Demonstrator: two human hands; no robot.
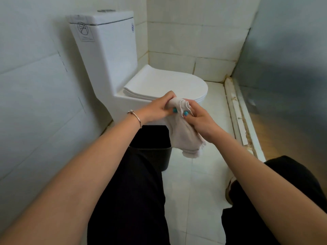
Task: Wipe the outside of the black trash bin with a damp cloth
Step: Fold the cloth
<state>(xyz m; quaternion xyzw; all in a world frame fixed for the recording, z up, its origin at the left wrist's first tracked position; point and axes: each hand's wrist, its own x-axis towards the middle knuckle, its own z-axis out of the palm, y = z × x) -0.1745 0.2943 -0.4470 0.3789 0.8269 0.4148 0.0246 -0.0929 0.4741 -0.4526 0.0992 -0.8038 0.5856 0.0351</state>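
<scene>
From the head view, the black plastic trash bin is mostly hidden; the person's left forearm and black-trousered knee cover its near side, and the hanging cloth covers part of its right rim, so only a dark opening and a slice of wall show; it stands on the floor just in front of the base of the white ceramic toilet. The pale, crumpled damp cloth is held above the bin between both hands; the left hand curls round its bunched upper end, while the right hand pinches its edge with thumb and fingers; the cloth's lower part droops free. A shoe by the right knee is half covered. The floor is white tile; white tiled walls enclose the corner; a grey metallic panel at the right is blurred; its stained sill runs along the floor.
</scene>
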